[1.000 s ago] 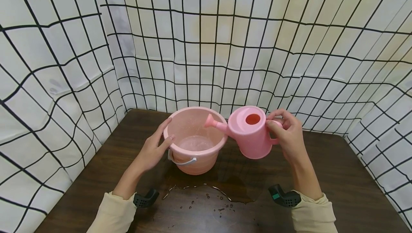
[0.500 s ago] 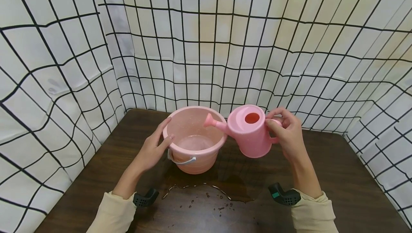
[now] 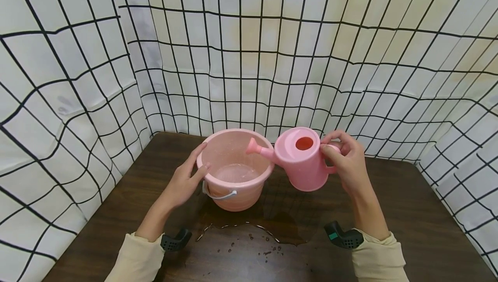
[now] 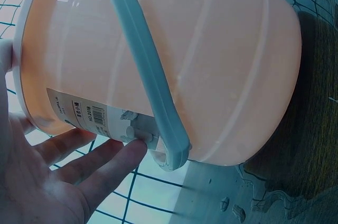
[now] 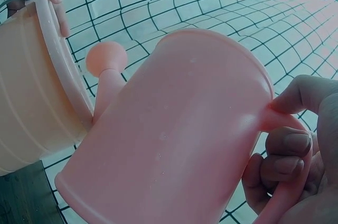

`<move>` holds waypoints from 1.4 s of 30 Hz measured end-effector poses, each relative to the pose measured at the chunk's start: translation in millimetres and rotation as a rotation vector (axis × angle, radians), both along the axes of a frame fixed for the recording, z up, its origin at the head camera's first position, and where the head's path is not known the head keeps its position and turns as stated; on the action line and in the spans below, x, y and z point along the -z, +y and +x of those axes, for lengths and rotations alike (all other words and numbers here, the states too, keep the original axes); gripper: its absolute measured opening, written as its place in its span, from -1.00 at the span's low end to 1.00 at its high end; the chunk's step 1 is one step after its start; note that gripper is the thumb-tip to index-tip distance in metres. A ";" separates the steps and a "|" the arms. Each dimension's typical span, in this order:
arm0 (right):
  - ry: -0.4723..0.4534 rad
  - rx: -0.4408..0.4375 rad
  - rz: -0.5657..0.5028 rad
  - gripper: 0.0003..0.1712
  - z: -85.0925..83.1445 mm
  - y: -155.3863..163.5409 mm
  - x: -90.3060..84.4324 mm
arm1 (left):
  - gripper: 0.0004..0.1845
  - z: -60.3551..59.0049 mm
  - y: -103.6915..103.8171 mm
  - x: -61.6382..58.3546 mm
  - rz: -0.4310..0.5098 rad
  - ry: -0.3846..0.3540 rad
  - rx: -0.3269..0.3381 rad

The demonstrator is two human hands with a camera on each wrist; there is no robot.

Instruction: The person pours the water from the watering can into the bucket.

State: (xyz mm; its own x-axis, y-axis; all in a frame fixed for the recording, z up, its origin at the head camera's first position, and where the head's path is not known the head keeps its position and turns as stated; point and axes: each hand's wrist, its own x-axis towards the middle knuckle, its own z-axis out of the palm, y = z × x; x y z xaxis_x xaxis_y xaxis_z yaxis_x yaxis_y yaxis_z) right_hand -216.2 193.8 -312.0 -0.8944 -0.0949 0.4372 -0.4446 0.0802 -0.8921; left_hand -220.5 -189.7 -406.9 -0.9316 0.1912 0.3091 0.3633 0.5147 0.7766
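Note:
A pale pink bucket (image 3: 237, 197) stands upright on the table with shallow, rippled water (image 3: 236, 173) in it. My left hand (image 3: 186, 182) grips its left rim, thumb over the edge; in the left wrist view the other fingers lie along the outer wall by a label (image 4: 100, 115). With my right hand (image 3: 348, 165) I hold a pink watering can (image 3: 305, 171) by its handle, off the table and right of the bucket. The can's spout head (image 3: 253, 147) reaches over the bucket's right rim. Faint streaks show below it. The can's contents are hidden.
A puddle (image 3: 285, 230) and scattered drops lie on the dark wooden table (image 3: 404, 213) in front of the bucket. White cloth walls (image 3: 295, 70) with a black grid enclose the back and sides. The bucket's pale handle (image 3: 223, 196) hangs down at its front.
Both hands, the bucket and the watering can keep nearly the same places. The water surface in the bucket looks slightly different; the view has shifted a little.

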 end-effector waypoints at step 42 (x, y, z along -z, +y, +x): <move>0.017 -0.010 0.010 -0.93 -1.7 0.3 -0.6 | -0.35 1.9 1.1 -2.6 0.002 0.012 0.005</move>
